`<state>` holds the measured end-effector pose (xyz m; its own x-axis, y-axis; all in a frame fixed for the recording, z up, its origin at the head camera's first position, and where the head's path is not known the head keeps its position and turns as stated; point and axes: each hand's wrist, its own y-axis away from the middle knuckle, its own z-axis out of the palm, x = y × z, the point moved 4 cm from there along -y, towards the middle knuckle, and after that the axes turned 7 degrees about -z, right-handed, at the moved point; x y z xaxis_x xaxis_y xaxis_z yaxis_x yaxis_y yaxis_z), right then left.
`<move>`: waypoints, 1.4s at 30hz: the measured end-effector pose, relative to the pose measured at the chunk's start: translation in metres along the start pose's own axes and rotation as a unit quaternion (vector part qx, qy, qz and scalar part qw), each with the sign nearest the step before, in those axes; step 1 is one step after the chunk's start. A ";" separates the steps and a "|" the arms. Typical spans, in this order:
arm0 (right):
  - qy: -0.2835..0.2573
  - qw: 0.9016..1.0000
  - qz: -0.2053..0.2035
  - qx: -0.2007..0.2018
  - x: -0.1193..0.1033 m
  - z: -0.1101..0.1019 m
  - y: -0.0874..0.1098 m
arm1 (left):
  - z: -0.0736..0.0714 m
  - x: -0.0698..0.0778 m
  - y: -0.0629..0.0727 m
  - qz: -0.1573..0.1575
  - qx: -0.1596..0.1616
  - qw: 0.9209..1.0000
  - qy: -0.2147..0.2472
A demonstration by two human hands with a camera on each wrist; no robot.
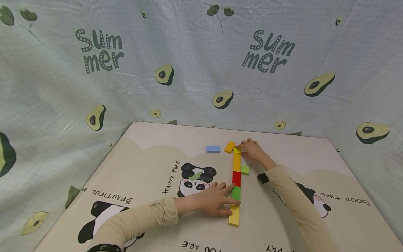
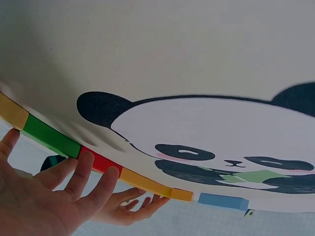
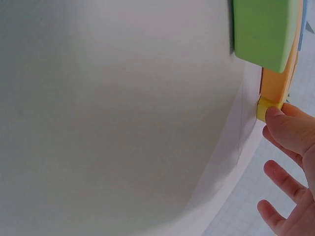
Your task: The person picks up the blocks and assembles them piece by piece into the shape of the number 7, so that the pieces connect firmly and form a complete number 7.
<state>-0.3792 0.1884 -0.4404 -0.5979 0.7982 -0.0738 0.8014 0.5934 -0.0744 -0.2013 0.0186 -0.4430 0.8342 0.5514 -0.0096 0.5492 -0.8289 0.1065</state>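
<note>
A straight row of blocks runs away from me: a pale yellow block (image 1: 234, 218) at the near end, then a green block (image 1: 236, 193), a red block (image 1: 236, 177) and an orange-yellow block (image 1: 237, 161). At its far end is a small yellow block (image 3: 263, 109), which my right hand (image 1: 254, 151) pinches between thumb and index finger; the other fingers spread away from it. My left hand (image 1: 214, 199) reaches in from the left with extended fingers, its fingertips along the side and top of the row near the green and red blocks.
An orange block (image 1: 230, 147) lies angled beside the row's far end, with a blue block (image 1: 213, 149) further left. Right of the row sits a light green block (image 1: 245, 170). The panda-printed mat (image 1: 267, 217) ends at a printed curtain (image 1: 195, 87).
</note>
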 end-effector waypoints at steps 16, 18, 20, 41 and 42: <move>0.008 1.000 -0.008 0.000 -0.001 0.000 -0.001 | 0.001 -0.001 0.000 -0.006 -0.008 1.000 0.009; 0.006 1.000 -0.008 0.000 -0.002 -0.001 0.000 | 0.002 -0.001 0.000 -0.006 -0.009 1.000 0.012; 0.004 1.000 -0.009 -0.001 -0.002 -0.001 0.000 | 0.002 -0.001 0.000 -0.007 -0.010 1.000 0.013; 0.004 1.000 -0.015 0.013 0.000 0.000 0.001 | 0.003 -0.001 -0.001 -0.007 -0.010 1.000 0.011; 0.003 1.000 -0.013 0.012 0.000 0.000 0.001 | 0.003 -0.001 -0.001 -0.006 -0.009 1.000 0.011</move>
<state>-0.3782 0.1895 -0.4404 -0.6184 0.7832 -0.0650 0.7849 0.6114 -0.1005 -0.2028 0.0182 -0.4459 0.8264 0.5630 0.0102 0.5576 -0.8208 0.1239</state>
